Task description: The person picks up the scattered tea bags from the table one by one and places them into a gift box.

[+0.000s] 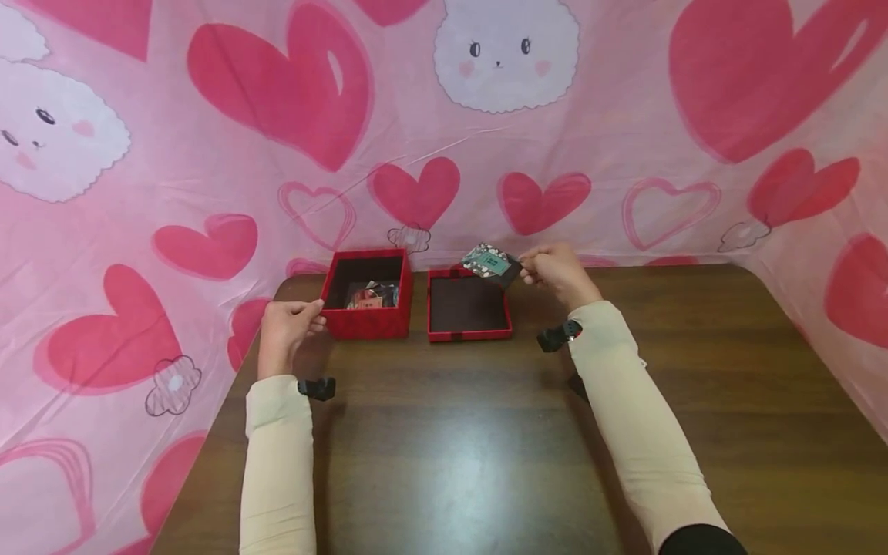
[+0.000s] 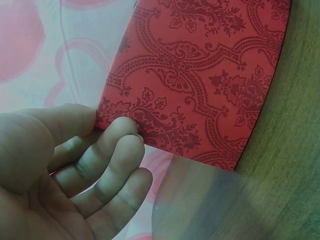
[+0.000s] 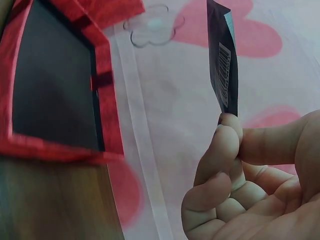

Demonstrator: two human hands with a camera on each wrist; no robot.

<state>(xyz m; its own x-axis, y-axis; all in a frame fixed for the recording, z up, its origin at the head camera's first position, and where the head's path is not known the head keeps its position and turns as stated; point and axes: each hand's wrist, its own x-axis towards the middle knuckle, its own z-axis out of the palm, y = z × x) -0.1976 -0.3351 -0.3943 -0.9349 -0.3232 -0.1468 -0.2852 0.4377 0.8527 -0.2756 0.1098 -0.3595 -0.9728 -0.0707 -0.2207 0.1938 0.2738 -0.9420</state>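
My right hand [image 1: 558, 274] pinches a small flat sachet [image 1: 488, 260] by one corner between thumb and fingertips. The sachet has a black-and-white floral print and a teal label; in the right wrist view its dark back with a barcode [image 3: 224, 75] shows nearly edge-on. It is held up above the far right corner of the box lid [image 1: 468, 337]. At the left, my left hand [image 1: 283, 331] pinches the near left corner of a red patterned box [image 1: 368, 324] between thumb and fingers. Inside that box lie sachets, one with an orange-red label [image 1: 365, 302].
The lid lies to the right of the box, dark inside facing up, with a narrow gap between them. Both sit at the back of the brown wooden table [image 1: 444, 432], close to a pink heart-printed cloth [image 1: 610, 131] hanging behind and on both sides.
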